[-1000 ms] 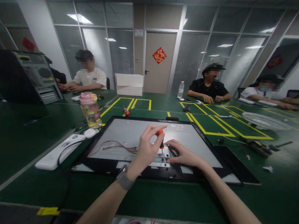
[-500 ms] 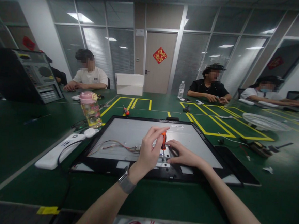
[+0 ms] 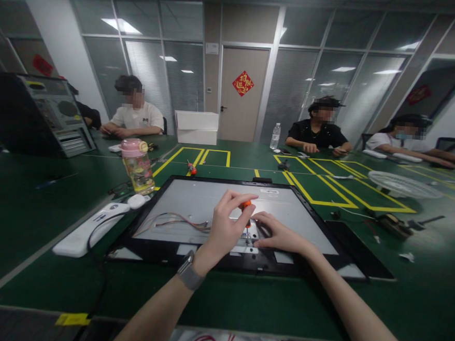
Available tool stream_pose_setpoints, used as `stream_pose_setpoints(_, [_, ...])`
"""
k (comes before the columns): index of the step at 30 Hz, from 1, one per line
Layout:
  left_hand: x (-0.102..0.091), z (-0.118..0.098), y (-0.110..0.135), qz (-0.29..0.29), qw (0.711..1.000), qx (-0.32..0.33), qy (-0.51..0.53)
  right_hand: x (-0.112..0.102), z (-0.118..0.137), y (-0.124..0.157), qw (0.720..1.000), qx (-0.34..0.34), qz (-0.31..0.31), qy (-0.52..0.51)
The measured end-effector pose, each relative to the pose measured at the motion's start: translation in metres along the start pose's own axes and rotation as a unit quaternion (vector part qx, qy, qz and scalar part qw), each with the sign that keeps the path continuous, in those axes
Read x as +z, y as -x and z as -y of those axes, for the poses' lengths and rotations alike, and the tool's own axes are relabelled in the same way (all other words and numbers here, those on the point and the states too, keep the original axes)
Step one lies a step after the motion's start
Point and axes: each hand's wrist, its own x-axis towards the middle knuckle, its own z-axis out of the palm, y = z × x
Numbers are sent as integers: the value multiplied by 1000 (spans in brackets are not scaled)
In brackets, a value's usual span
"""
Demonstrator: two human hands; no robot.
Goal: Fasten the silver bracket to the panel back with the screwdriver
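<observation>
My left hand [image 3: 227, 225], with a watch [image 3: 190, 272] on its wrist, pinches the orange-and-black handle of a screwdriver [image 3: 247, 204] between thumb and fingers. The screwdriver stands upright, its shaft pointing down at a metal bracket [image 3: 252, 250] on the back of a flat display panel [image 3: 194, 197]. Close by on the right, my right hand [image 3: 277, 232] rests at the bracket beside the shaft, thumb and fingers apart. Whether its fingertips touch the shaft I cannot tell. Thin cables [image 3: 177, 220] run over the panel left of my left hand.
A white power strip [image 3: 91, 231] and a pink-lidded bottle [image 3: 137, 167] stand left of the panel. At right lie a black slab [image 3: 362, 252] and a dark tool [image 3: 395, 224]. Further back are a computer case [image 3: 40, 113], a white box [image 3: 196, 128] and several seated people.
My left thumb and fingers have shifted around the screwdriver handle, now covering more of it. My right hand has stayed put. Across the table, a person in black has moved their hands apart.
</observation>
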Motion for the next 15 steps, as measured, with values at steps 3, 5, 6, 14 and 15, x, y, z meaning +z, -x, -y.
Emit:
stream_pose_setpoints(3, [-2, 1, -1, -1, 1000, 1, 8, -1, 3, 0, 1000, 4, 0, 0])
stream_pose_setpoints(5, [-3, 2, -1, 14, 1000, 1, 22, -2, 6, 0, 1000, 8, 1, -2])
stream_pose_setpoints(6, [-4, 2, -2, 17, 1000, 0, 26, -2, 6, 0, 1000, 8, 2, -2])
stream_pose_setpoints(14, [-2, 3, -1, 32, 998, -7, 50, -2, 5, 1, 1000, 13, 2, 2])
stream_pose_setpoints(15, [-2, 3, -1, 34, 998, -10, 51, -2, 5, 0, 1000, 11, 2, 0])
